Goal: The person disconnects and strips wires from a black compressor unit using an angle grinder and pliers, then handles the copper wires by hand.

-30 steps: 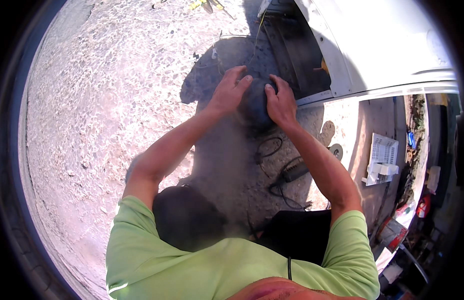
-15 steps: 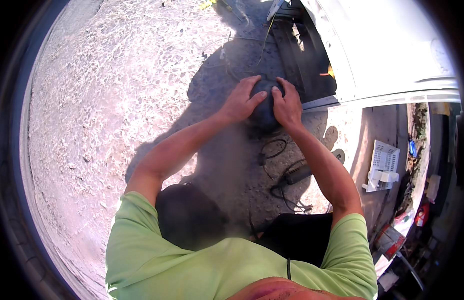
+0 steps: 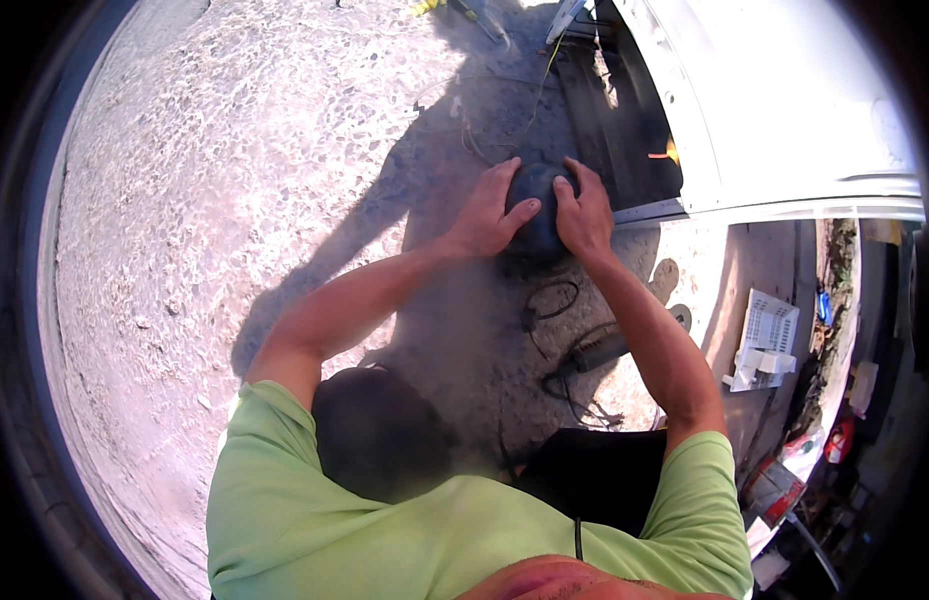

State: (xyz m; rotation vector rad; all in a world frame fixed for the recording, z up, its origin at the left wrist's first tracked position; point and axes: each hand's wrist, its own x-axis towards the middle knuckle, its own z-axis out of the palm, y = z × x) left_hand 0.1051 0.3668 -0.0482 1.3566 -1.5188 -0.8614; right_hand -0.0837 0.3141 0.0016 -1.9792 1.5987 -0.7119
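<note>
A dark, smooth, rounded object (image 3: 537, 184) about the size of a ball stands on the rough ground in front of me. My left hand (image 3: 487, 218) presses on its left side, thumb turned in across the top. On the opposite side my right hand (image 3: 582, 210) curves around it, fingertips at the far edge. Its underside lies in shadow, so I cannot tell exactly what it is. Below it, next to my right forearm, lies a dark corded power tool (image 3: 596, 352), partly covered by the arm. A loop of black cable (image 3: 554, 300) rests beside it.
A white panelled body (image 3: 784, 110) with a dark opening (image 3: 624, 120) fills the upper right. To the right lie a white perforated plastic basket (image 3: 771, 322) and a red and grey can (image 3: 774, 490). Hazy dust hangs between my arms.
Both hands and the dark rounded object have shifted slightly to the right in the picture. The thumbs are farther apart, and more of the object's top shows between them.
</note>
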